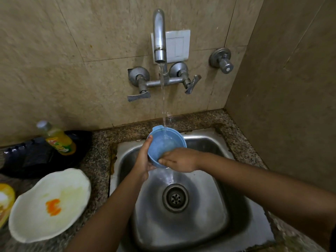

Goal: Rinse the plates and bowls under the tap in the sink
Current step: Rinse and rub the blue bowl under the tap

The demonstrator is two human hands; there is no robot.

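**Rinse in progress: one bowl under water, plate waiting**

- Blue bowl [164, 142]: held above the sink [209, 224], tilted, with the stream from the tap [160, 37] falling into it.
- Left hand [143, 160]: grips the bowl's left side, fingers curled beneath, thumb on the rim.
- Right hand [180, 160]: fingers straight and close together, lying against the inner wall.
- White plate [51, 204]: on the table [99, 160], orange smear present, judged unrinsed.
- Yellow dish [5, 200]: cut off at the frame edge, apparently also pending.

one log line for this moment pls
step: rinse blue bowl; left hand: holds bowl; right hand: touches bowl's near rim; tap: running; white plate: stained, on counter
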